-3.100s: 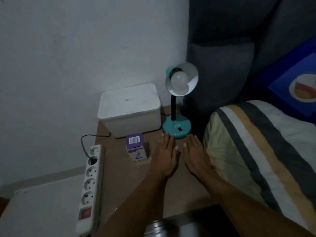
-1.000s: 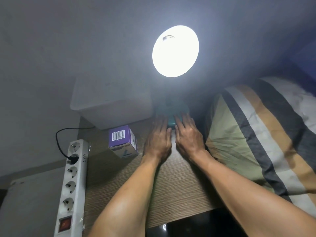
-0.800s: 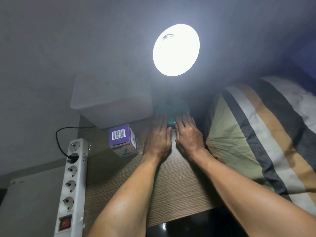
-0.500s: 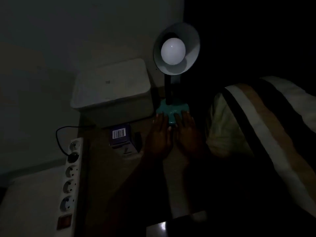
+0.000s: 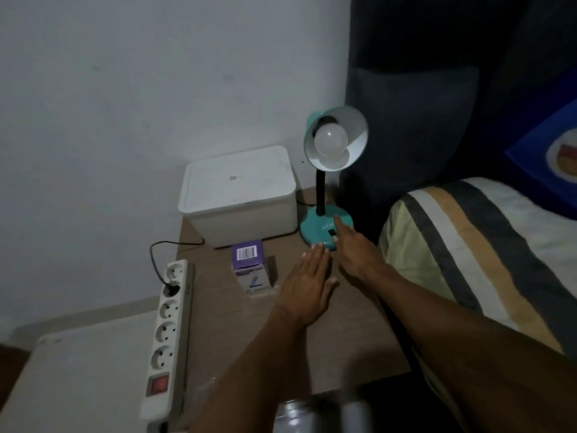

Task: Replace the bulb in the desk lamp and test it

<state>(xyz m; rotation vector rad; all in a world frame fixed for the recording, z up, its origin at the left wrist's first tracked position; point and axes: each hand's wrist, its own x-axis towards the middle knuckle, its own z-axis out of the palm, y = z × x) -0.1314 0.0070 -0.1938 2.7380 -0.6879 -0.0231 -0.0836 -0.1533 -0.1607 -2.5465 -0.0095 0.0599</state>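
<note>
The room is dim, so small things are hard to see. The letters on the lamp base [image 5: 324, 228] are too blurry to read. The words on the little purple box [image 5: 249, 265] are too small to read; only its bar code is showing. The wire running behind the white box [image 5: 239, 195] is hiding part of the way. At the bottom edge something shiny and blurry is showing, and it is not clear what it is. The blue pillow [image 5: 549, 151] is getting cut off at the right edge.

Both of the person's arms are reaching forward over the brown table [image 5: 327, 345]. The left hand [image 5: 307, 287] is lying flat with its palm down and its fingers straight and together. It is holding nothing. Its fingertips are sitting just beside the front of the lamp base. The right hand [image 5: 354, 248] is stretching out flat too, with 1 finger resting on top of the lamp base, right by the small black switch [image 5: 332, 232]. It is gripping nothing.

The desk lamp [image 5: 331, 170] is standing at the back of the table, between the white box and the striped bedding [image 5: 474, 242]. The bulb [image 5: 331, 139] is sitting inside the shade, and it is not shining. The power strip [image 5: 167, 332] is lying along the left side of the table, with 1 black plug in it.
</note>
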